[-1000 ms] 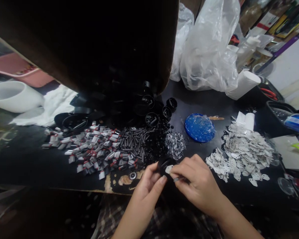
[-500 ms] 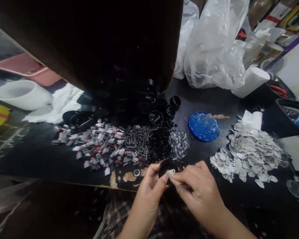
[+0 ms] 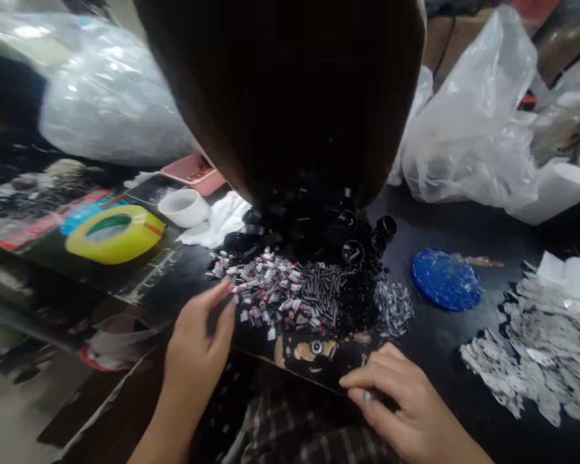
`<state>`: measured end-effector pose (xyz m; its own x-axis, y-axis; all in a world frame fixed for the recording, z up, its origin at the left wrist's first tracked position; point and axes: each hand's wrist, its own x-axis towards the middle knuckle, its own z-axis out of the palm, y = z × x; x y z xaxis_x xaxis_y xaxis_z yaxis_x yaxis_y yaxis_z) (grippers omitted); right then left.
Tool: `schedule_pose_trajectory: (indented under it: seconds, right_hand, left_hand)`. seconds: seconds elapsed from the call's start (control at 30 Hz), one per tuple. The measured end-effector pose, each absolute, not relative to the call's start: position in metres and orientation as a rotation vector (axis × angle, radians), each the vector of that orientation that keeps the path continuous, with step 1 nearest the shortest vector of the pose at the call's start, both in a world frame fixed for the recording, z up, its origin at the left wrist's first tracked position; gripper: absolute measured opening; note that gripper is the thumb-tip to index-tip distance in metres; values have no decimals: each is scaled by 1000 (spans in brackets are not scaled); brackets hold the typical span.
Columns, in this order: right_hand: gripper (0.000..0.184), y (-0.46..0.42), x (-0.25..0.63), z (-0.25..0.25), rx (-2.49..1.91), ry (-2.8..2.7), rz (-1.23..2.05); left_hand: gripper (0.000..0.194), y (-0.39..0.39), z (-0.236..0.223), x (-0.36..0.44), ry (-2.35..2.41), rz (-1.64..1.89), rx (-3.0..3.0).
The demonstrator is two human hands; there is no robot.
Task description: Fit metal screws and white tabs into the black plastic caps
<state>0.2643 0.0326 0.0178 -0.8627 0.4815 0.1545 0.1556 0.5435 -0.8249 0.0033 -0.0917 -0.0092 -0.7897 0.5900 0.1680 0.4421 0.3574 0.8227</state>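
My left hand (image 3: pixel 200 341) is open, thumb and fingers apart, at the left side of a pile of small white-and-grey parts with red bits (image 3: pixel 270 290). My right hand (image 3: pixel 396 393) hovers near the table's front edge, its fingers loosely curled, with a gap between index finger and thumb and no object visible in it. A grey patch shows on its thumb. Between the hands, a small ring-shaped part (image 3: pixel 316 347) lies on a worn patch of the table. Behind it are piles of dark screws (image 3: pixel 323 283), tiny black pieces (image 3: pixel 357 299) and small grey metal pieces (image 3: pixel 393 306).
A blue lid (image 3: pixel 446 279) with a smeared surface lies right of the piles. Flat pale metal plates (image 3: pixel 555 341) are heaped at far right. Black round cups (image 3: pixel 352 251) spill from a large dark container (image 3: pixel 290 96). Yellow tape (image 3: pixel 140 241) and a white ring (image 3: pixel 183 207) sit left.
My hands have moved apart, the left toward the white-and-grey parts. The black cup and pale plate they held no longer show in them. The view has swung left.
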Motion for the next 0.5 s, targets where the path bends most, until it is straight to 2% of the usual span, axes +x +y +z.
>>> schedule_pose_trajectory:
  seconds: [0.13,0.23,0.4,0.5]
  right_hand:
    - [14,34,266,17,-564,-2449,1139]
    - [15,35,266,11,-593,-2456,1147]
    - [14,30,250,8,-791,-2329,1393]
    - [20,29,235,14,-918,-2325,1525]
  left_hand:
    - [39,-23,1,-56,2544,1295,1237]
    - [45,-14,-1,-75,2589,1254,1268]
    - [70,-51,-7,-4,2560,1363,1251]
    - [64,-77,-15,64,2216,1334,1418]
